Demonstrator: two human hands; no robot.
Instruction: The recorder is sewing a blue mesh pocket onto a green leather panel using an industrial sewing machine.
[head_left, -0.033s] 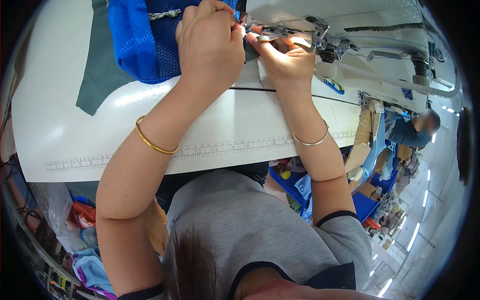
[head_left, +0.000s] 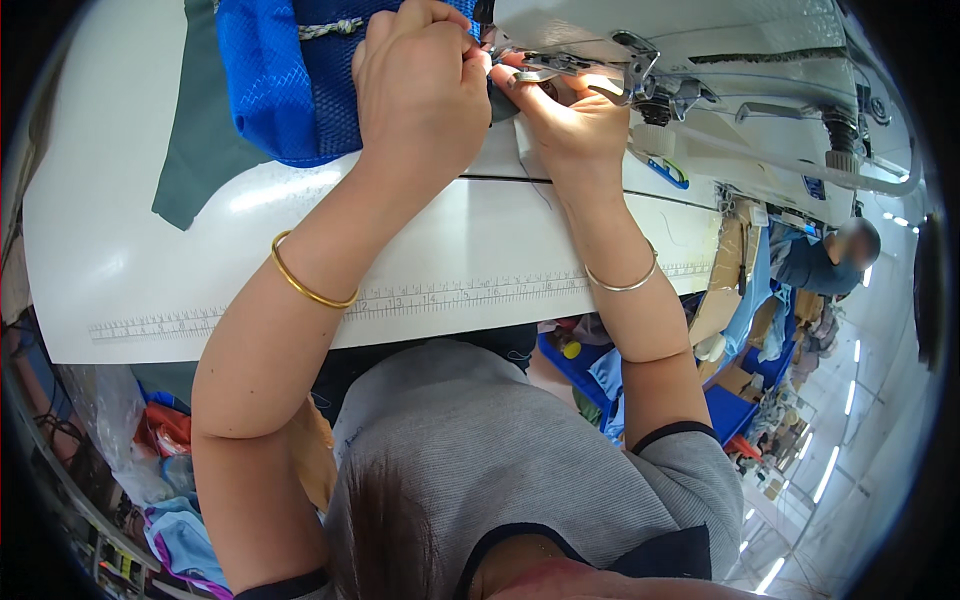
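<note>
Nothing has shifted since before: I see my left hand (head_left: 420,85) clenched on the blue mesh fabric (head_left: 290,80), right hand (head_left: 570,125) pinching it beside the sewing machine (head_left: 720,60) on the bench (head_left: 450,250).

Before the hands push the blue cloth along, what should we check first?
1. Left hand resting on the blue mesh fabric: ok.
2. Right hand beside the sewing machine head, near the metal foot parts: ok.
3. Fingertips clear of the needle: cannot tell, the hands hide it.
4. Fabric lying flat where the fingers meet: cannot tell.
5. White table edge with the printed ruler free of clutter in front: ok.
6. Bracelets clear of the machine: ok.
</note>
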